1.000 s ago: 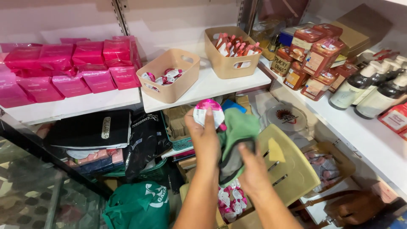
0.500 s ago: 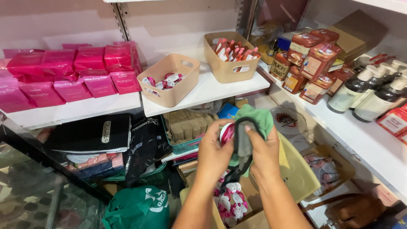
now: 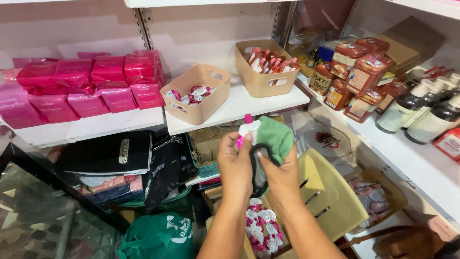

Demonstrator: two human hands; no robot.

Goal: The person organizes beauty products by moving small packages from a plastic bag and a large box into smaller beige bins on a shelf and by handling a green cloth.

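My left hand [image 3: 235, 165] pinches a small white pouch with a pink cap [image 3: 247, 127], held upright in front of the shelf edge. My right hand [image 3: 282, 172] grips a green cloth with a dark band [image 3: 273, 139], pressed against the pouch's right side. Both hands touch at the fingertips. Below them lies a pile of several similar pink and white pouches [image 3: 262, 230] in a box. A beige basket [image 3: 199, 93] with a few such pouches stands on the white shelf [image 3: 235, 108] just above my hands.
A second beige basket [image 3: 264, 67] holds red sachets. Pink packets [image 3: 91, 86] fill the left shelf. Red jars [image 3: 357, 67] and dark pump bottles [image 3: 426, 108] line the right shelf. A yellow chair [image 3: 330, 192], a green bag [image 3: 155, 237] and black bags [image 3: 108, 151] sit below.
The pouch has turned from flat-faced to upright, cap on top. Both hands have stayed together, rubbing the cloth on it, and the view has shifted slightly.
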